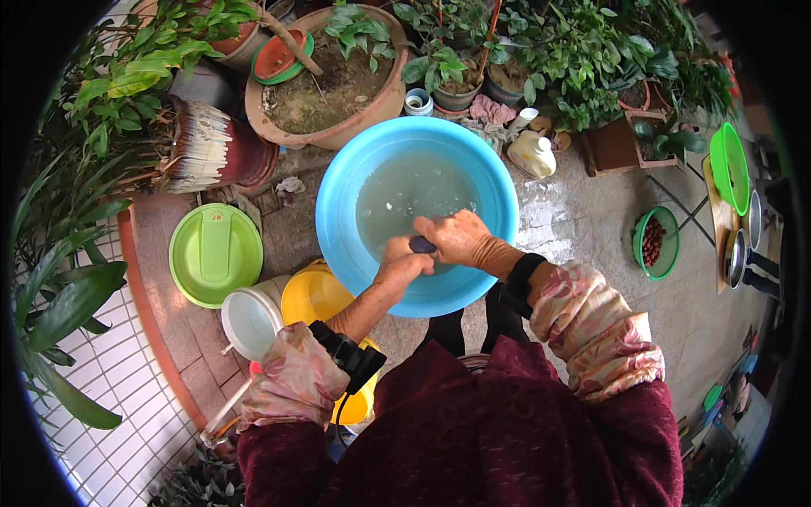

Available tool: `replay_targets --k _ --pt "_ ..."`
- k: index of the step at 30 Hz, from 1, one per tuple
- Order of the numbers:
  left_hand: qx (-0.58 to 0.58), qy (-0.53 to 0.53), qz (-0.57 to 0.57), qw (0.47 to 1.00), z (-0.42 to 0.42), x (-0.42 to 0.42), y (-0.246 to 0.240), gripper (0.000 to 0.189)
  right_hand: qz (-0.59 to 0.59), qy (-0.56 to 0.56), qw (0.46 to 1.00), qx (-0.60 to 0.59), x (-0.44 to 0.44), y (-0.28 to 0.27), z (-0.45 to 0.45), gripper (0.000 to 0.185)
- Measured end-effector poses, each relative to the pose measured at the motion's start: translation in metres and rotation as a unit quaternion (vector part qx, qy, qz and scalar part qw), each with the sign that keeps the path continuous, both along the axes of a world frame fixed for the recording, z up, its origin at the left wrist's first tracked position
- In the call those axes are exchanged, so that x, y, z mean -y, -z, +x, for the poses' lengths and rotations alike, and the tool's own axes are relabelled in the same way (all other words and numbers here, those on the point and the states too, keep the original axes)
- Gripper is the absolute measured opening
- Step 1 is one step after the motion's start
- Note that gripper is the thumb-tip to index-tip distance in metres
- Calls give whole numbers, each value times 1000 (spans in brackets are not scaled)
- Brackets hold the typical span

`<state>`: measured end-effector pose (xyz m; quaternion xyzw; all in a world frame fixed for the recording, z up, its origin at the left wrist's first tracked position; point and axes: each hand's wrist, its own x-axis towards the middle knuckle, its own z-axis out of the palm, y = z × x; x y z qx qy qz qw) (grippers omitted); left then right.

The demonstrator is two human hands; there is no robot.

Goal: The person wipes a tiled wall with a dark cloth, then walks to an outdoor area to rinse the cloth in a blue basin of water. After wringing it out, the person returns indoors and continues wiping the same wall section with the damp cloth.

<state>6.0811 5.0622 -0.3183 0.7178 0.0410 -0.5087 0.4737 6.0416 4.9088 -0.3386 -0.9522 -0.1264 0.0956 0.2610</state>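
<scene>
Both hands meet above a large light-blue plastic basin of cloudy water. Between them pokes out a small dark bunched item, which looks like wet cloth; most of it is hidden inside the fists. My left hand is closed around its lower side. On the other side, my right hand grips it with bent fingers. Patterned sleeve covers reach up both forearms, and black straps circle the wrists. A few bits of foam float on the water.
Left of the basin are a green basin with a washboard, a white bucket and yellow containers. Potted plants and a large clay planter line the far side. Rightward are a white jug and a green basket of reddish round items.
</scene>
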Motion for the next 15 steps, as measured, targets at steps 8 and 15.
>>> replay_targets --k 8,15 --pt "-50 57 -131 988 42 -36 -25 52 465 130 833 -271 15 -22 -19 57" --pt "63 28 -101 993 30 -31 -8 43 166 337 894 -245 0 9 -42 53"
